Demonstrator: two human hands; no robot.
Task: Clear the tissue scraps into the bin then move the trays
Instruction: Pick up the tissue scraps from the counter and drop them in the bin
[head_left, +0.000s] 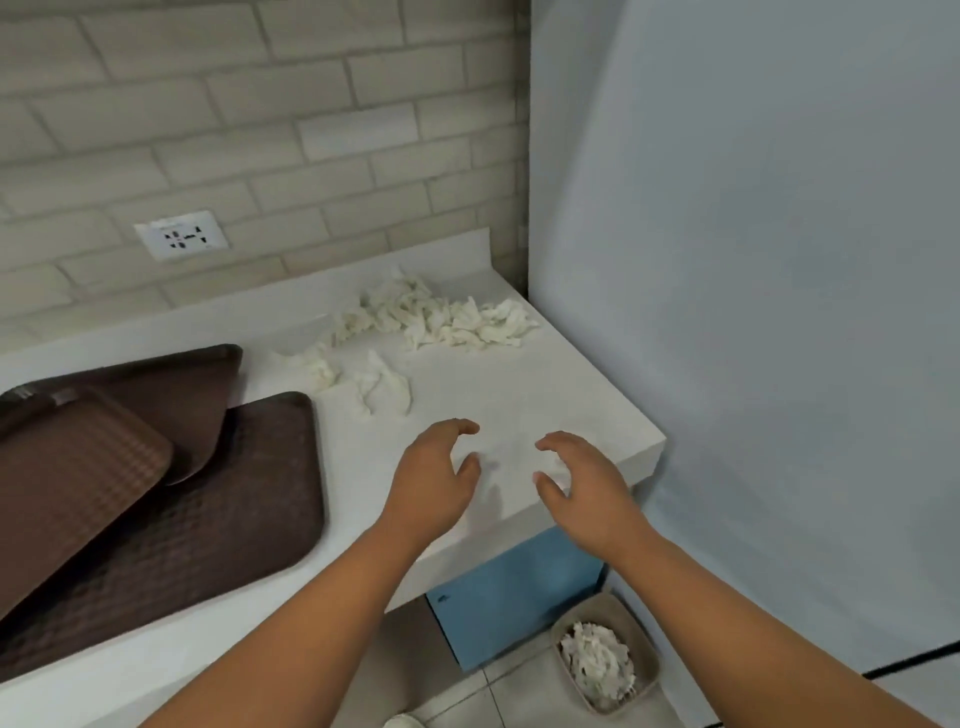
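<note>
Both hands hover just above the white worktop (519, 395), close to its front right corner. The left hand (436, 475) and the right hand (584, 486) face each other a little apart, fingers spread and loosely curved, thumbs pointing inward. Neither is holding anything. Whether the fingertips touch the surface I cannot tell.

The tissue scraps (441, 317) lie mostly in a loose heap at the back right corner of the worktop, near the brick wall (260, 104). A few stray pieces (384, 387) sit closer to the middle, between the heap and the hands and well apart from both hands.

The trays (218, 499) are stacked unevenly along the left side of the worktop. A large dark brown one lies flat, a second dark one (176, 384) is tilted behind it, and a lighter brown tray (78, 467) leans across both.

The bin (643, 642) stands on the tiled floor (519, 691) below the worktop's front right corner, beside a blue panel (514, 592), with white tissue already inside it. A wall socket (181, 235) sits in the brick wall above the trays.
</note>
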